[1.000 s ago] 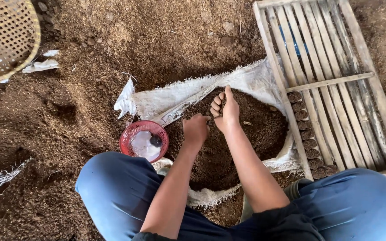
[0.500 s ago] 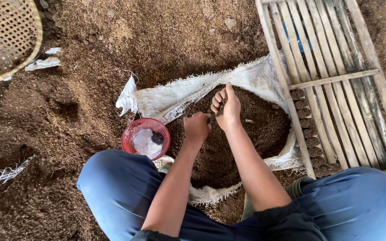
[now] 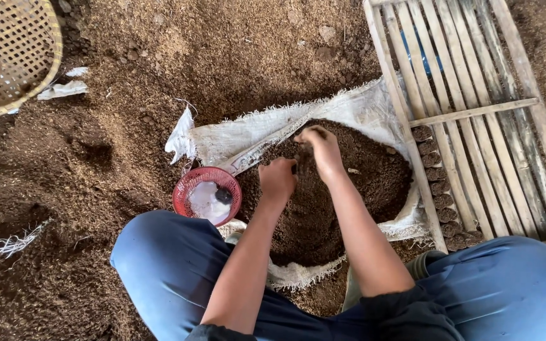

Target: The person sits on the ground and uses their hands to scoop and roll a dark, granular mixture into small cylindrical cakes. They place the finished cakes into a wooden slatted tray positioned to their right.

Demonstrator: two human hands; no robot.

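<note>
The left hand is curled into a fist and the right hand pinches dark, crumbly soil. The soil is heaped on a frayed white sack

Soft, even daylight falls over the ground, with no glare; shadows pool in the hollows of the soil (darkest beneath the arms). Focus stays sharp, edges bending slightly.

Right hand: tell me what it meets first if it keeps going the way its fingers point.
The right hand points away from the person; probably the dark soil, then the white sack's folded rim. Depth is unclear.
</note>
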